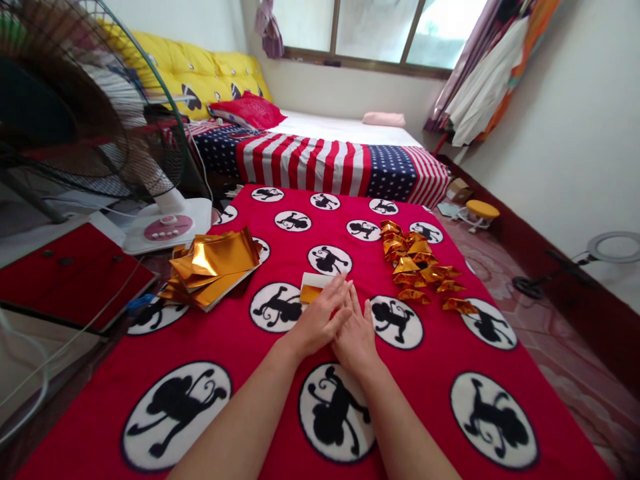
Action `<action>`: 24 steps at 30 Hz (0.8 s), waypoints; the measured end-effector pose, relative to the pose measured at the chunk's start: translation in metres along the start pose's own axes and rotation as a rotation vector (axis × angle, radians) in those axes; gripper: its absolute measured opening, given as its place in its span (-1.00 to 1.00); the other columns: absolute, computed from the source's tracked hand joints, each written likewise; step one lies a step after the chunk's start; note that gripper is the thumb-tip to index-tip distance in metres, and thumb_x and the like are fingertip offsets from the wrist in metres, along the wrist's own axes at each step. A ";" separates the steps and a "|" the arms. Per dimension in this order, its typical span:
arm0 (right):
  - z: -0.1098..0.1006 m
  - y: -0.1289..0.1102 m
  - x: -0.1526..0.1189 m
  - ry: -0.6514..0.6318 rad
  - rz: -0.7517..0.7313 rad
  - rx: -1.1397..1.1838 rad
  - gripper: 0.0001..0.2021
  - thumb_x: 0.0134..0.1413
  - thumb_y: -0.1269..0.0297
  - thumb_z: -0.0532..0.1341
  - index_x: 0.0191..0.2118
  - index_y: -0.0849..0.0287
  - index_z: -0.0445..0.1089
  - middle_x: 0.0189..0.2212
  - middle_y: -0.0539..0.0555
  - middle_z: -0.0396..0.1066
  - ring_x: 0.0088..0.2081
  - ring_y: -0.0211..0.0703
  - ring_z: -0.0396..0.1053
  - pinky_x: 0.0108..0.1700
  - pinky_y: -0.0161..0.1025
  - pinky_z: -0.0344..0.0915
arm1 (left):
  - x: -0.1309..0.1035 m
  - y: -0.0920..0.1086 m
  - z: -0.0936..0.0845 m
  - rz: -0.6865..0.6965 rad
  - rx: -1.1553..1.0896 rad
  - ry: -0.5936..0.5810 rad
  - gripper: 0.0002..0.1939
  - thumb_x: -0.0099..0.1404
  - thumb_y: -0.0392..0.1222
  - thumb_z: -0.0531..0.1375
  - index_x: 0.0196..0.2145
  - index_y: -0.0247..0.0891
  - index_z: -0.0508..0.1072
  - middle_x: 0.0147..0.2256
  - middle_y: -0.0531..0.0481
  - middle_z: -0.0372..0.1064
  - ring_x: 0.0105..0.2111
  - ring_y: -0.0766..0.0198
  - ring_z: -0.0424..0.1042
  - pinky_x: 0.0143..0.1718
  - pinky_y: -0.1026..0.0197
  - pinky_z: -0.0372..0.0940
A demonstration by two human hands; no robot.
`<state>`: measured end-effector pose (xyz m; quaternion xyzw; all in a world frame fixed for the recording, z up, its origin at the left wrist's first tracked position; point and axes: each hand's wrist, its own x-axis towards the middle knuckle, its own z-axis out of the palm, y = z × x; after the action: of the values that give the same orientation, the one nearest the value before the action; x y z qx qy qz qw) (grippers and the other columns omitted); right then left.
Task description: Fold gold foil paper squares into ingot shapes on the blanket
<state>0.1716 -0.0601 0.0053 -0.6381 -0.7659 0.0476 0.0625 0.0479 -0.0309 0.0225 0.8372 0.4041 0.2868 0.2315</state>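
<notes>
A sheet of gold foil paper (311, 293), partly folded with a white strip along its far edge, lies on the red cloth in front of me. My left hand (320, 317) rests flat over its right part, fingers stretched out. Against it lies my right hand (356, 333), also flat, with its fingertips meeting the left ones. Both hands hide much of the sheet. To the left is a loose stack of gold foil sheets (220, 257). Several folded gold foil pieces (407, 263) sit in a cluster on the right.
The red cloth (240, 400) with monkey prints covers the table. An electric fan (165, 223) stands at the left, beside a red panel (75, 273). Behind the table is a bed (310, 160). A yellow stool (483, 209) and a ring-light stand (565, 260) are at the right.
</notes>
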 end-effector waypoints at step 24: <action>-0.012 0.016 0.044 0.215 0.223 0.479 -0.26 -0.07 0.22 0.30 0.27 0.25 0.14 -0.02 0.22 0.42 -0.10 0.05 0.42 -0.13 -0.11 0.34 | -0.006 -0.056 -0.006 -0.345 0.272 0.302 -0.54 0.33 -0.23 0.12 0.17 -0.34 0.32 0.21 -0.22 0.25 0.25 0.01 0.16 0.28 -0.13 0.04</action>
<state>0.1811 -0.0142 0.0161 -0.6869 -0.6470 0.1657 0.2866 0.0105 -0.0027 -0.0092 0.7269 0.6057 0.3079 0.0994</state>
